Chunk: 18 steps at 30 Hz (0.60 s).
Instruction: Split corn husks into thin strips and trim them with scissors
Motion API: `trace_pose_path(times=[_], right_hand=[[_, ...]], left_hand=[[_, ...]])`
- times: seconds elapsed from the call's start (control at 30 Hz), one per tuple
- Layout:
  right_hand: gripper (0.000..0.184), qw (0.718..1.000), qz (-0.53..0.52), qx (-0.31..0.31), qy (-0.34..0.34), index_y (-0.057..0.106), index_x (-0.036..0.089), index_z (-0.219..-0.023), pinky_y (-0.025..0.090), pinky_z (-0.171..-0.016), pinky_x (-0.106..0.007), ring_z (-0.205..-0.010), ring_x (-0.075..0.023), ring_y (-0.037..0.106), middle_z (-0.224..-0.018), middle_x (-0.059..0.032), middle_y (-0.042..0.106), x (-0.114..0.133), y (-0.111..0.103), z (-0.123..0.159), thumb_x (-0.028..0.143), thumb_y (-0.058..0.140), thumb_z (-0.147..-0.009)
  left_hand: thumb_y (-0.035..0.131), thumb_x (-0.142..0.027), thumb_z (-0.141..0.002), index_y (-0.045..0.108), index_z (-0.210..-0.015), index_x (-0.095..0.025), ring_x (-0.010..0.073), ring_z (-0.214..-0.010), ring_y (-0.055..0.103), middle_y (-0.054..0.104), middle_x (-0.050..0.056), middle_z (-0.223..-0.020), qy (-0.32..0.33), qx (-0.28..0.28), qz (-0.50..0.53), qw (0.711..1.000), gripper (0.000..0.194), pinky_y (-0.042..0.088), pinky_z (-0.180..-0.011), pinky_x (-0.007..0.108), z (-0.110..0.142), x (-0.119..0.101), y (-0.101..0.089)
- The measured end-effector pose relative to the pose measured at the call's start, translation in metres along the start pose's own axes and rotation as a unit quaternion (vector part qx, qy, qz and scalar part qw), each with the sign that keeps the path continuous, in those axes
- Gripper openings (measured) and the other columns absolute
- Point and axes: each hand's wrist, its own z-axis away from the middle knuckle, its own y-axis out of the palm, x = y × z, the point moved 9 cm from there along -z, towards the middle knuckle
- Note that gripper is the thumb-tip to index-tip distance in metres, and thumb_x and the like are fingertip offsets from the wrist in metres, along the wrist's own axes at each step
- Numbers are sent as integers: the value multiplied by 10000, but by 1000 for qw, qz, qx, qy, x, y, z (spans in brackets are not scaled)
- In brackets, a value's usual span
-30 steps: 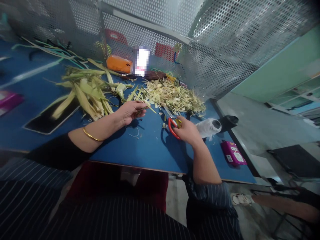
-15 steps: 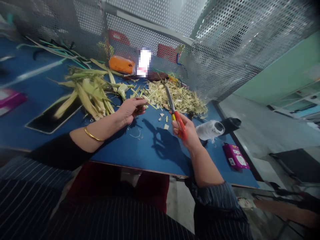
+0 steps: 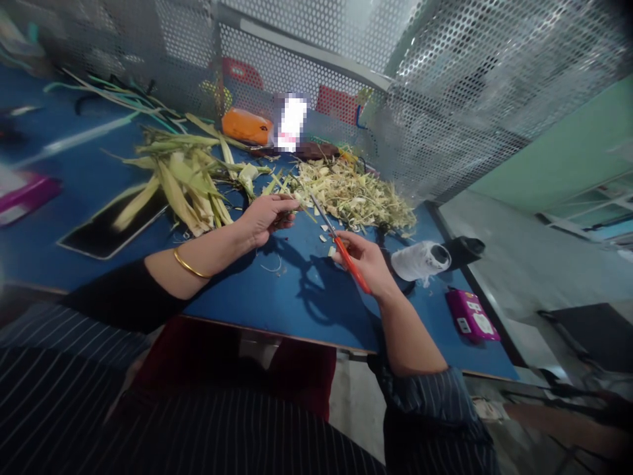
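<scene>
Scissors, where do you see them on your feed?

In my right hand, gripped by the red handles over the blue table, blades angled toward my left hand.

And what's my left doing?

I've got a thin pale strip pinched in its fingertips; whether the blades touch it, I can't tell.

What's around us?

I see a shredded pile beyond both hands, long husks to the left, and a white spool and purple packet to the right.
</scene>
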Motion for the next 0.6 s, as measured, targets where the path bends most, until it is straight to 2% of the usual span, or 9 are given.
trace_pose_path(times=[0.2,0.4,0.6], right_hand=[[585,1000,-1,0,2,648,139,-1124,332,-545,-255,-593,-86,388,-695,30,499,1,4,2,419,775,-627],[603,1000,3,-3,11,655,128,-1131,310,-528,-250,-578,-81,364,-671,35,489,1,5,2,442,772,-629],[514,1000,-2,18,1,684,142,-1053,291,-521,-247,-562,-76,322,-638,42,445,4,9,4,472,750,-665]], left_hand=[[748,-176,-692,610,-750,-162,57,-514,552,621,-29,-645,-7,12,-37,999,150,458,-517,181,2,2,3],[763,-171,-674,605,-747,-163,60,-517,563,624,-31,-654,-11,16,-33,999,175,474,-523,191,2,3,6],[742,-151,-692,605,-741,-156,63,-510,555,618,-23,-628,-13,12,-35,999,146,461,-514,192,3,3,5]])
